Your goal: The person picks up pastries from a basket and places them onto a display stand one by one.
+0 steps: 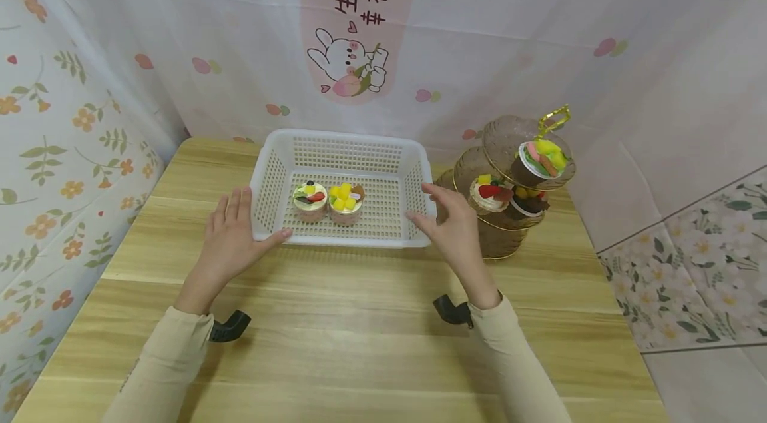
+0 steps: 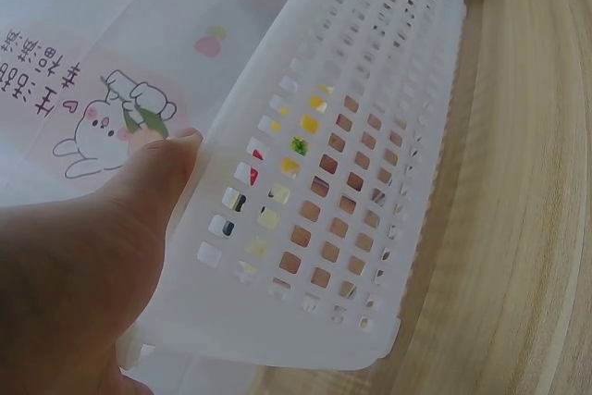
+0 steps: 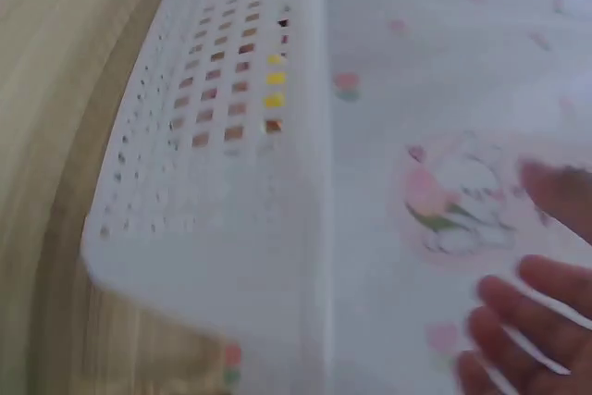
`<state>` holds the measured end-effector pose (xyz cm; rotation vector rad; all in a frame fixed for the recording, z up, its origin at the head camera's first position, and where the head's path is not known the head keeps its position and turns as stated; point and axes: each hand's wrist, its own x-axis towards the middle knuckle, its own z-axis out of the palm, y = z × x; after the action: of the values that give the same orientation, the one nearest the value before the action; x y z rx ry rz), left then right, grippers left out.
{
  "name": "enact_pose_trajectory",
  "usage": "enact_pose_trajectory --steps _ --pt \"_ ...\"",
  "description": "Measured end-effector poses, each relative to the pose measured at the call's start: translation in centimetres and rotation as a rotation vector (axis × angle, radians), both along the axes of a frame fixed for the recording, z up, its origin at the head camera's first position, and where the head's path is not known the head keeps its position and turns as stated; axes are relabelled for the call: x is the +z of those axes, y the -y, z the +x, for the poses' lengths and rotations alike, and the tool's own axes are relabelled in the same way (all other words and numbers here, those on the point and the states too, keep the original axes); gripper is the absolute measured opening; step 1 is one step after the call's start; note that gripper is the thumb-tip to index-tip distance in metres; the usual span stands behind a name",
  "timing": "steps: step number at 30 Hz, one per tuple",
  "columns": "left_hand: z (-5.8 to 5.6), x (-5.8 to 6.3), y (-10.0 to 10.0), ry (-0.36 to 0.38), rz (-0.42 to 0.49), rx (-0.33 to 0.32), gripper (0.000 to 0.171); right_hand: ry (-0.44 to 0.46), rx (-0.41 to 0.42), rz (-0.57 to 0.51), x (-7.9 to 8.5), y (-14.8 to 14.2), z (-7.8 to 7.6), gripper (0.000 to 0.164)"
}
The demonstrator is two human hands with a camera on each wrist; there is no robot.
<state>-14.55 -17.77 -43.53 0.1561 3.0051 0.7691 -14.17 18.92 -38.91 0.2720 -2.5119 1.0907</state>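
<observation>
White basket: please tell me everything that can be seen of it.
The basket is white, looks like plastic, and is rectangular with rounded corners, a smooth rim and small holes in its walls and floor. It stands upright on the table, long sides running left to right, in front of the cloth. Two cakes stand side by side inside it. The left hand is at the left end, its thumb on the front rim; the right hand is at the right end, contact unclear.

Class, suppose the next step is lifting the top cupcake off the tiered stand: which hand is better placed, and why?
Likely the right hand: it holds nothing and is near the tiered stand bearing the top cupcake. The left hand is at the basket's opposite end, farther away.
</observation>
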Motion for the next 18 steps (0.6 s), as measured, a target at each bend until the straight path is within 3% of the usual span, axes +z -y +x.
enact_pose_trajectory --steps 4,10,14,18 --pt "0.0 0.0 0.0 0.005 -0.003 0.000 0.120 0.259 0.118 0.181 -0.4 2.5 -3.9 0.074" --pt "0.0 -0.1 0.0 0.004 -0.001 0.002 0.120 0.386 0.294 0.436 -1.4 5.7 -8.8 0.090" --pt "0.0 -0.1 0.0 -0.002 0.006 0.004 0.119 0.455 0.371 0.490 -2.3 7.3 -10.6 0.091" --pt "0.0 -0.1 -0.1 -0.009 0.003 0.004 0.119 0.507 0.369 0.483 -3.1 8.3 -11.1 0.086"
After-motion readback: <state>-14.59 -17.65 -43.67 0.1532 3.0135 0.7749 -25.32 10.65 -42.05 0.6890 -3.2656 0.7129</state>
